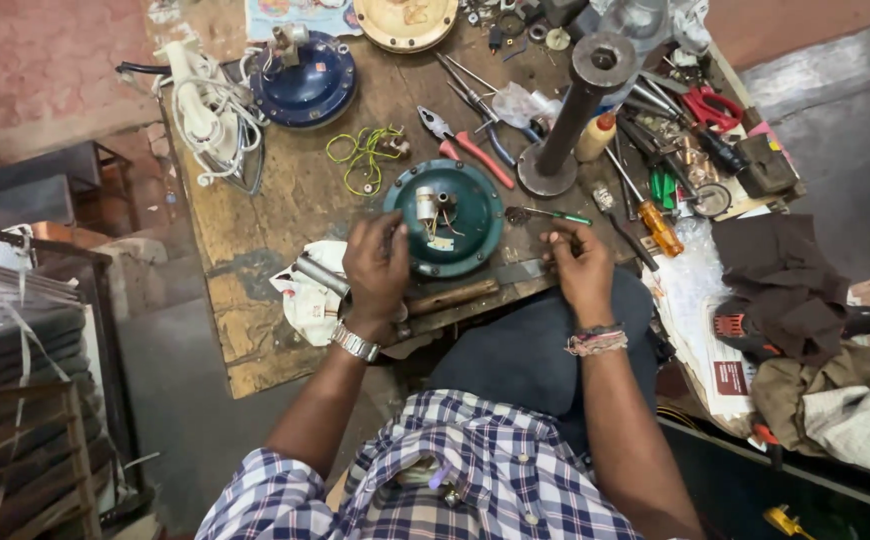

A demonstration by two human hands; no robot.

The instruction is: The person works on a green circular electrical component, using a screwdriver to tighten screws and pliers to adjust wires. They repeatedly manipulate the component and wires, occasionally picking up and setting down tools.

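A round dark green motor cover [455, 215] lies on the wooden workbench [255, 220], with a small white capacitor and wires inside it. My left hand [377, 268] rests at the cover's left rim, fingers curled on its edge. My right hand [583, 270] sits at the bench's front edge to the right of the cover, fingers closed around a small dark part that I cannot make out. A green-handled screwdriver [547, 214] lies between the cover and my right hand.
Red-handled pliers [470, 148], a thick metal pipe on a base [577, 110], a blue motor housing [307, 82], yellow-green wire [365, 155], white cable [205, 110], an orange-handled screwdriver [655, 225] and several tools crowd the bench. Cloths and a drill [795, 325] lie right.
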